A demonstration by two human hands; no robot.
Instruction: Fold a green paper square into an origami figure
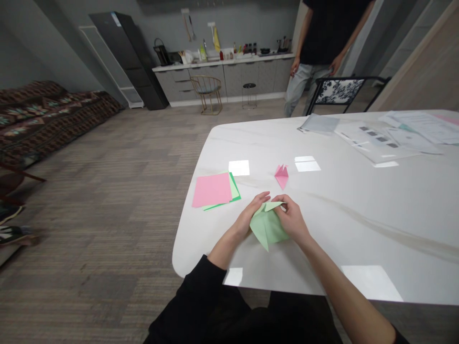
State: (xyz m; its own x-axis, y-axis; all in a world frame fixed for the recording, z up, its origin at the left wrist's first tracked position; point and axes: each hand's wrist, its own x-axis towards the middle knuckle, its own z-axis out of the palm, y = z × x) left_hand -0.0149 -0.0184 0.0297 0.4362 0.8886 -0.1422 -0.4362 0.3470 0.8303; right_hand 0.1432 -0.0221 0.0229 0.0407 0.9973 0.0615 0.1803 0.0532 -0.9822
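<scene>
A light green sheet of paper (269,226), partly folded with creases and a pointed lower corner, is between my two hands near the front of the white table (222,248). My right hand (292,217) pinches its upper right edge, fingertips partly behind the paper. Along the left edge rests my left hand (251,212), its fingers stretched out. Just beyond my hands stands a small folded pink paper piece (281,177). To the left lies a stack of square sheets, pink (212,189) on top, with light and dark green ones showing beneath.
Papers (376,141) and a grey clear folder (319,123) lie at the table's far right. Behind the table are a black chair (339,91) and a standing person in a black shirt (324,33). The table's left edge is beside the stack.
</scene>
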